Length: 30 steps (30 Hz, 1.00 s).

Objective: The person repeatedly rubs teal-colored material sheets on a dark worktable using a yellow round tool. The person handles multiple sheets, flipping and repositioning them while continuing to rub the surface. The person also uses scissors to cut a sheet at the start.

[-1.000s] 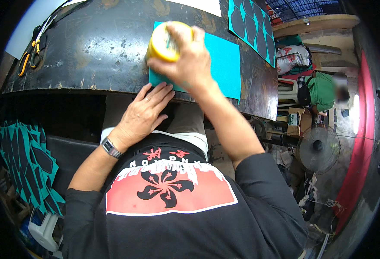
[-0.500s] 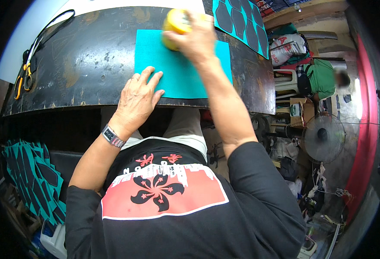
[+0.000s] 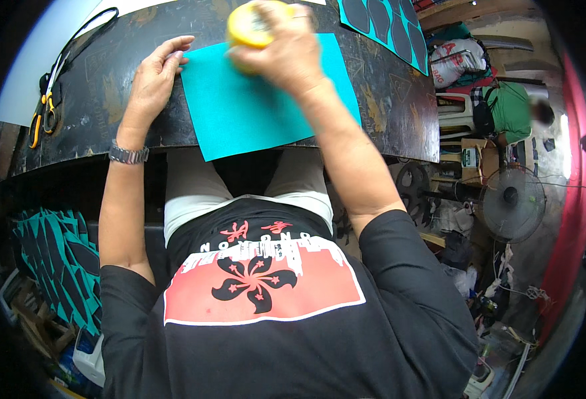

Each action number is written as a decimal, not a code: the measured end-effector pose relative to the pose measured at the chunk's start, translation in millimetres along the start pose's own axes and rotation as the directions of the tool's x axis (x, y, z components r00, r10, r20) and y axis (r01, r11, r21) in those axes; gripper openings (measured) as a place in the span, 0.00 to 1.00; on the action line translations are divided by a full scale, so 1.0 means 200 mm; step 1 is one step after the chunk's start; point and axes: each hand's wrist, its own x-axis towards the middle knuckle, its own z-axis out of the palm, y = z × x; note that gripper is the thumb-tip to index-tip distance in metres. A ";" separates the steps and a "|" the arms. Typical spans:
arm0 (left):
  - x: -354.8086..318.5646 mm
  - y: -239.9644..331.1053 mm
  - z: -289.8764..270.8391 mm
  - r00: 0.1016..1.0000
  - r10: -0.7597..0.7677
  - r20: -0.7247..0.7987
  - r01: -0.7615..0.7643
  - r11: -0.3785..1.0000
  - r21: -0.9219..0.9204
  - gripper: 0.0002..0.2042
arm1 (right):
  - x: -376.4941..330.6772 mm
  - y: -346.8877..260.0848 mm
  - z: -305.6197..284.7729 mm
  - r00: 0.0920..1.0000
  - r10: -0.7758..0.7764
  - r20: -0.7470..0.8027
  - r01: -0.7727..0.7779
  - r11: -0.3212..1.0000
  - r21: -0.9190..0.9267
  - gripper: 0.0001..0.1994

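A teal sheet (image 3: 260, 113) lies flat on the dark worn worktable (image 3: 399, 113), its near edge hanging slightly over the table's front. My right hand (image 3: 286, 50) grips a round yellow object (image 3: 250, 26), like a roll or pad, pressed on the sheet's far edge. My left hand (image 3: 153, 73) rests on the table with its fingers spread, fingertips touching the sheet's upper left corner. A metal watch (image 3: 128, 154) sits on my left wrist.
Yellow-handled scissors (image 3: 43, 110) lie at the table's far left beside a white sheet (image 3: 27, 73). A teal sheet with dark cut-out shapes (image 3: 389, 23) lies at the back right. More patterned teal pieces (image 3: 60, 266) stack below left. A fan (image 3: 511, 203) and a person in green (image 3: 512, 110) are at right.
The teal sheet now lies nearer me and further left in view. My left hand moved from its near edge to its upper left corner. My right hand stays on the yellow object.
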 end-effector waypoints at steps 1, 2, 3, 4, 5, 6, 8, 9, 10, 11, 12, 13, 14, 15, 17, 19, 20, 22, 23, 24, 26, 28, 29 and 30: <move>0.02 -0.02 -0.01 0.996 0.071 0.056 -0.076 0.992 0.099 0.15 | -0.03 -0.10 0.01 0.996 -0.040 0.074 0.039 0.999 0.022 0.40; 0.03 -0.03 -0.01 0.981 0.148 0.127 -0.161 0.982 0.097 0.15 | -0.08 -0.20 -0.01 0.993 -0.088 0.084 0.080 0.993 0.087 0.41; 0.03 -0.04 0.00 0.961 0.218 0.169 -0.235 0.968 0.086 0.15 | -0.14 -0.28 -0.03 0.987 -0.109 0.114 0.098 0.991 0.093 0.42; 0.02 -0.04 0.00 0.934 0.272 0.233 -0.306 0.944 0.124 0.16 | -0.19 -0.35 -0.07 0.985 -0.087 0.146 0.072 0.992 0.106 0.42; 0.01 -0.04 0.02 0.908 0.336 0.250 -0.404 0.859 0.313 0.17 | -0.23 -0.37 -0.11 0.978 -0.082 0.190 0.060 0.991 0.116 0.42; 0.01 -0.03 0.02 0.952 0.140 0.274 -0.261 0.840 0.476 0.20 | -0.27 -0.38 -0.16 0.975 -0.087 0.204 0.060 0.989 0.134 0.42; -0.02 -0.03 0.04 0.940 0.161 0.302 -0.309 0.777 0.549 0.23 | -0.36 -0.37 -0.25 0.964 -0.086 0.252 0.036 0.980 0.194 0.41; -0.03 -0.03 0.05 0.929 0.211 0.304 -0.355 0.736 0.577 0.27 | -0.42 -0.35 -0.31 0.963 -0.093 0.253 0.052 0.985 0.163 0.40; -0.05 -0.03 0.05 0.938 0.164 0.305 -0.324 0.730 0.602 0.29 | -0.45 -0.28 -0.37 0.966 -0.045 0.253 0.023 0.995 0.092 0.40; -0.06 -0.03 0.06 0.943 0.169 0.286 -0.316 0.722 0.616 0.30 | -0.49 -0.19 -0.45 0.970 -0.008 0.245 0.002 1.000 0.028 0.40; -0.07 -0.03 0.06 0.944 0.191 0.270 -0.323 0.706 0.631 0.32 | -0.53 -0.10 -0.53 0.973 0.024 0.231 -0.020 1.000 -0.022 0.39; -0.07 -0.03 0.07 0.952 0.152 0.265 -0.290 0.725 0.625 0.36 | -0.55 0.02 -0.60 0.981 0.103 0.164 -0.088 0.991 -0.098 0.39; -0.07 -0.03 0.07 0.950 0.157 0.270 -0.294 0.736 0.610 0.36 | -0.55 0.15 -0.66 0.980 0.178 0.088 -0.162 0.973 -0.166 0.39; -0.07 -0.02 0.07 0.948 0.142 0.284 -0.292 0.744 0.601 0.37 | -0.55 0.28 -0.71 0.962 0.268 0.055 -0.253 0.948 -0.195 0.40; -0.03 0.00 0.07 0.939 0.128 0.320 -0.307 0.734 0.606 0.39 | -0.53 0.51 -0.80 0.912 0.410 -0.005 -0.392 0.870 -0.299 0.42; 0.01 0.03 0.06 0.938 0.103 0.330 -0.304 0.701 0.645 0.41 | -0.53 0.69 -0.89 0.891 0.449 -0.068 -0.439 0.814 -0.380 0.44; 0.04 0.05 0.06 0.939 0.061 0.338 -0.278 0.714 0.643 0.43 | -0.54 0.76 -0.92 0.861 0.498 -0.104 -0.494 0.772 -0.400 0.45; 0.10 0.08 0.06 0.938 -0.019 0.347 -0.222 0.735 0.640 0.46 | -0.57 0.84 -0.97 0.849 0.508 -0.149 -0.529 0.802 -0.278 0.59; 0.13 0.10 0.08 0.957 0.002 0.290 -0.206 0.712 0.671 0.43 | -0.58 0.86 -0.98 0.870 0.466 -0.162 -0.493 0.820 -0.292 0.62; 0.16 0.12 0.09 0.951 -0.075 0.299 -0.135 0.770 0.623 0.40 | -0.60 0.88 -0.98 0.860 0.474 -0.188 -0.510 0.801 -0.313 0.65; 0.24 0.18 0.10 0.912 -0.223 0.343 0.012 0.852 0.523 0.34 | -0.63 0.89 -0.99 0.875 0.453 -0.169 -0.483 0.823 -0.299 0.64; 0.23 0.28 0.07 0.947 -0.031 0.319 -0.098 0.920 0.379 0.21 | -0.64 0.90 -0.99 0.870 0.471 -0.145 -0.492 0.817 -0.301 0.62; 0.22 0.35 0.04 0.958 0.072 0.279 -0.161 0.938 0.308 0.19 | -0.64 0.91 -0.99 0.862 0.490 -0.131 -0.506 0.806 -0.307 0.61; 0.19 0.44 0.01 0.969 0.107 0.223 -0.169 0.945 0.281 0.18 | -0.64 0.91 -0.99 0.862 0.492 -0.121 -0.504 0.804 -0.315 0.60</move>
